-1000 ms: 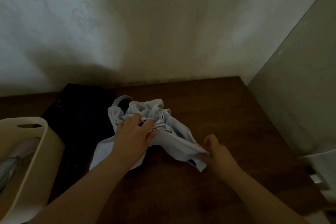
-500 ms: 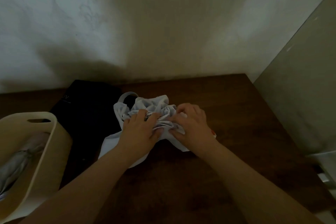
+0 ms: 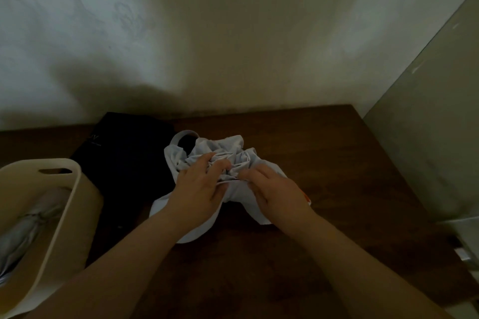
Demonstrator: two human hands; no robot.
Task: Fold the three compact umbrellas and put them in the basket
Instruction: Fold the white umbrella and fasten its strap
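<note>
A white compact umbrella (image 3: 228,153) lies crumpled in the middle of the brown table (image 3: 337,163), its canopy bunched in loose folds. My left hand (image 3: 199,189) rests on its left side, fingers curled into the fabric. My right hand (image 3: 277,191) presses and gathers the fabric from the right, fingertips pinching a fold. A black umbrella (image 3: 127,158) lies flat to the left, partly under the white one. At the far left stands a cream basket (image 3: 75,189) holding a folded grey umbrella (image 3: 28,230).
A wall rises right behind the table. A pale panel (image 3: 427,150) closes off the right side, with a light object (image 3: 464,238) at its foot. The table's front part shows bare wood between my forearms.
My right hand let go of the canopy's right edge and moved left onto the bunched fabric beside my left hand. The loose right flap is now gathered in.
</note>
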